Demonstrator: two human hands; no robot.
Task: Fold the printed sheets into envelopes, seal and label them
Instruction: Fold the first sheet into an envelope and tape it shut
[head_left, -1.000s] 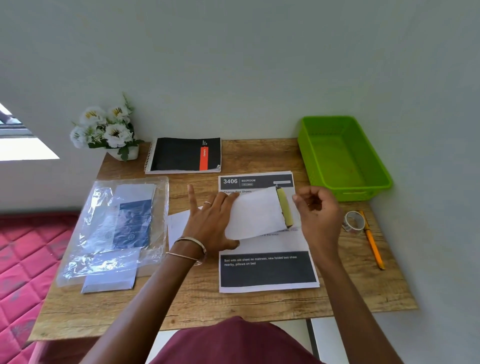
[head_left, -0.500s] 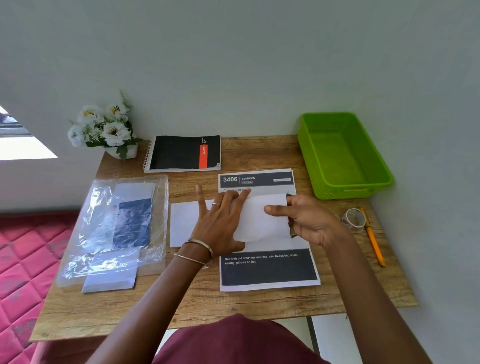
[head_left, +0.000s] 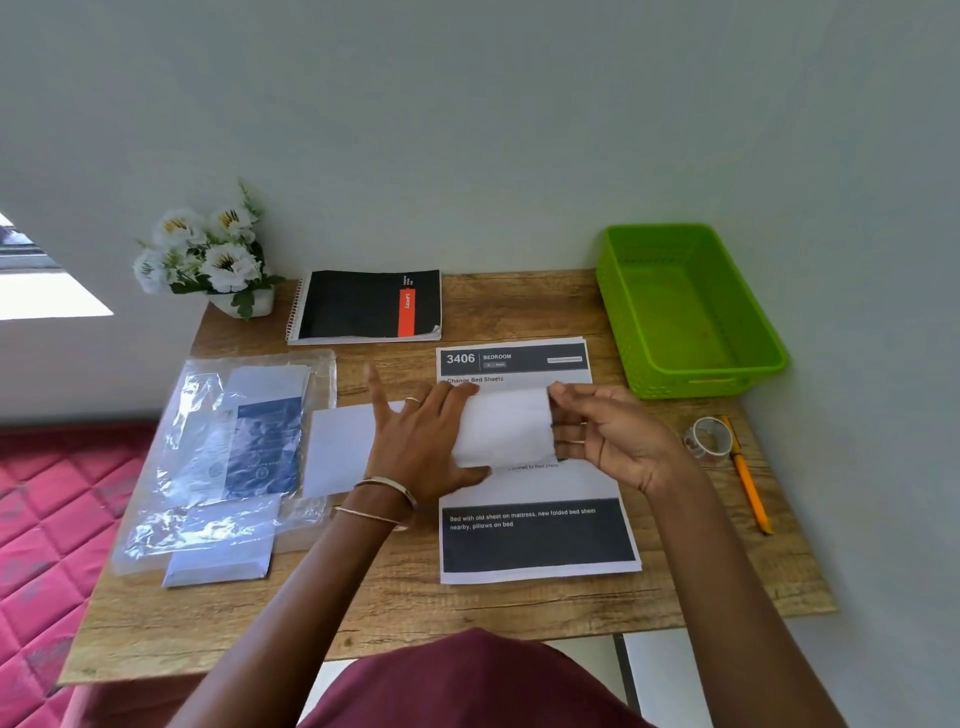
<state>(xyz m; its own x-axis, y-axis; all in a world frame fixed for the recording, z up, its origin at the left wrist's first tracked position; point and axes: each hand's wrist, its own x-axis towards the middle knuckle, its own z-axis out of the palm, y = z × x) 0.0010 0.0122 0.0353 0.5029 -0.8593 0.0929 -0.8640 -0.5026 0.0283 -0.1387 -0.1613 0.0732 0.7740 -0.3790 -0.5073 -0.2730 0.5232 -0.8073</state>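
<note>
On the table (head_left: 519, 613), the printed sheet (head_left: 537, 488) lies centre-right. The envelope (head_left: 506, 428) rests on it — its flap, open a second ago, is now folded shut. Our left hand (head_left: 421, 447) presses it flat, fingers spread; our right hand (head_left: 608, 434) pinches its right edge. We judge sealing is next.

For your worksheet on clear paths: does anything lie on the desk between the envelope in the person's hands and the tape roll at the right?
Only the right hand itself, holding the envelope by its right edge. Beyond it, bare desk runs to the tape roll.
</note>
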